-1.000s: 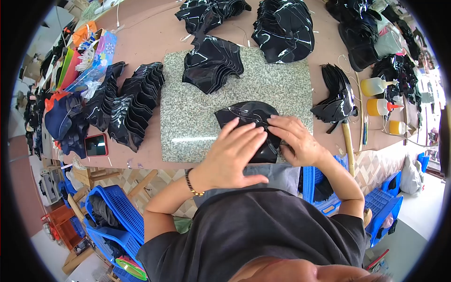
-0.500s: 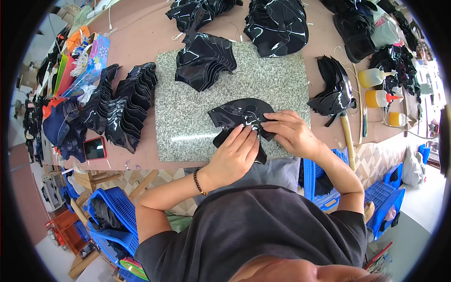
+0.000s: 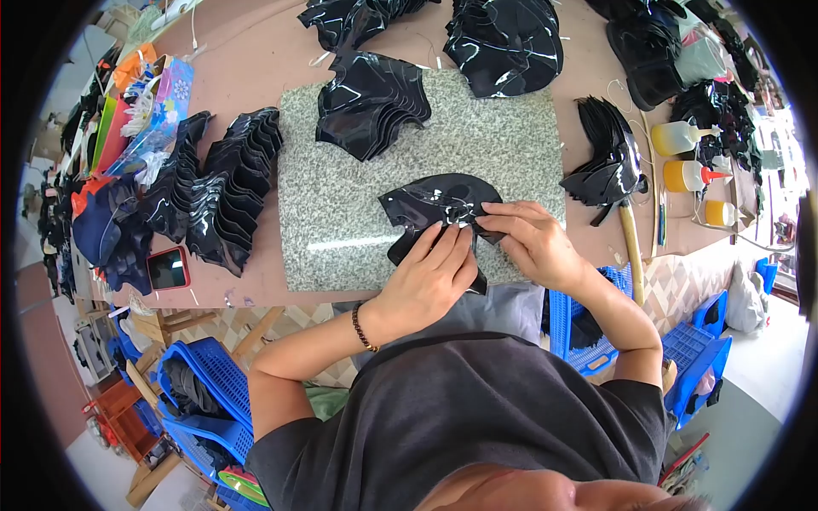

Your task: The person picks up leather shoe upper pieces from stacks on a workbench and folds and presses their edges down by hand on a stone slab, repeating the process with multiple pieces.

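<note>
Glossy black, a curved piece [image 3: 439, 194] is lying on the near half of a speckled slab [image 3: 341, 200], partly covered by the left hand [image 3: 433, 277], whose fingers are resting slightly apart on it. The fingers of the right hand [image 3: 538, 247] are touching its right edge; whether they are pinching cannot be told. A notch is showing on the left side, white glints are scattering across the surface, and the far edge is arching smoothly. Beyond, stacked black pieces [image 3: 371, 98] are overlapping the slab's far edge.

Bright light glints off the black piece [image 3: 426, 198], edges fisheye-bent.
</note>
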### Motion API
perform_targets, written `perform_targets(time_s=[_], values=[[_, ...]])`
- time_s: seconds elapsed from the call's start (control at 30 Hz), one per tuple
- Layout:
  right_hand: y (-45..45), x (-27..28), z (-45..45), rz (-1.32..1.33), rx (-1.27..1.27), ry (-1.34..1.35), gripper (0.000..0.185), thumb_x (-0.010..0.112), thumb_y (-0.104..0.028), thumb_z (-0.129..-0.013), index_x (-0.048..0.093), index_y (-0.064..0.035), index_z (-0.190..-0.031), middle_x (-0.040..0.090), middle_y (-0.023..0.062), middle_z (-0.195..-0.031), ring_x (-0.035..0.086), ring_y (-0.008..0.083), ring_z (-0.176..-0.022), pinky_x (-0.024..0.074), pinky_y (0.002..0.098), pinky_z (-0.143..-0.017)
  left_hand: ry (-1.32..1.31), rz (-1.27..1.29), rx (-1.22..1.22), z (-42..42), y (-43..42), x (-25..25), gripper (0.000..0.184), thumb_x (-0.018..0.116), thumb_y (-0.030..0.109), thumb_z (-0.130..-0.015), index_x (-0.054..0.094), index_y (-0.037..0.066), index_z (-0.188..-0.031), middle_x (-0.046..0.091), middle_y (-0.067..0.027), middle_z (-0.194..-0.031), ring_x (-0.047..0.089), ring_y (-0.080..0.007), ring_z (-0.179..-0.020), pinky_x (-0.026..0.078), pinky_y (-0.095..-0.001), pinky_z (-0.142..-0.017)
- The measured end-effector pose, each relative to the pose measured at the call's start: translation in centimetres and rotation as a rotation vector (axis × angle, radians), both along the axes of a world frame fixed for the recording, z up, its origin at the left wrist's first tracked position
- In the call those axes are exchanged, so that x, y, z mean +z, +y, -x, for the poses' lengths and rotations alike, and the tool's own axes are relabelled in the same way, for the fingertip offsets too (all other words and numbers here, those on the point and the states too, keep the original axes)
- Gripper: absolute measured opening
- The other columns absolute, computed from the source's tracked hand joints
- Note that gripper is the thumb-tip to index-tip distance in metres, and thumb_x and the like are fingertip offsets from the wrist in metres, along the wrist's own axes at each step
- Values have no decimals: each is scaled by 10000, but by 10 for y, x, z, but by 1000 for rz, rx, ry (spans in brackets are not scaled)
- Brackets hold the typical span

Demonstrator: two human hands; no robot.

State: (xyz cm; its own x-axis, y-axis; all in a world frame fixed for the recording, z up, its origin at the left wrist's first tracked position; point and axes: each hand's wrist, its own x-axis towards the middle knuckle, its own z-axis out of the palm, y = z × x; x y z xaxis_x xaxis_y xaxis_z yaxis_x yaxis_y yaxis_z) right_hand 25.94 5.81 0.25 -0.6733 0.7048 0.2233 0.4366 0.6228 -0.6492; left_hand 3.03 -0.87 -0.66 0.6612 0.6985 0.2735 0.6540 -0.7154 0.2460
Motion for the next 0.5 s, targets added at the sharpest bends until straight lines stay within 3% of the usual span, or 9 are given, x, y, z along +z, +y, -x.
perform_targets(time_s=[0.2, 0.5], values=[[-9, -5, 0, -36, -16, -37, 265, 680, 3, -822, 706, -30, -1083, 712, 150, -1181, 669, 329, -1096, 501, 446, -971, -21, -20, 8, 0, 0, -3, 305, 567, 120, -847, 651, -56, -1081, 616, -251, -1256, 586, -361, -1219, 433, -460, -1104], [-16, -11, 1, -72, 7, -43, 270, 688, 22, -797, 689, -18, -1064, 712, 115, -1186, 620, 300, -1238, 480, 460, -1001, -32, -17, -29, 4, 2, -6, 311, 588, 118, -830, 665, -65, -1069, 628, -226, -1235, 582, -348, -1224, 460, -443, -1093]])
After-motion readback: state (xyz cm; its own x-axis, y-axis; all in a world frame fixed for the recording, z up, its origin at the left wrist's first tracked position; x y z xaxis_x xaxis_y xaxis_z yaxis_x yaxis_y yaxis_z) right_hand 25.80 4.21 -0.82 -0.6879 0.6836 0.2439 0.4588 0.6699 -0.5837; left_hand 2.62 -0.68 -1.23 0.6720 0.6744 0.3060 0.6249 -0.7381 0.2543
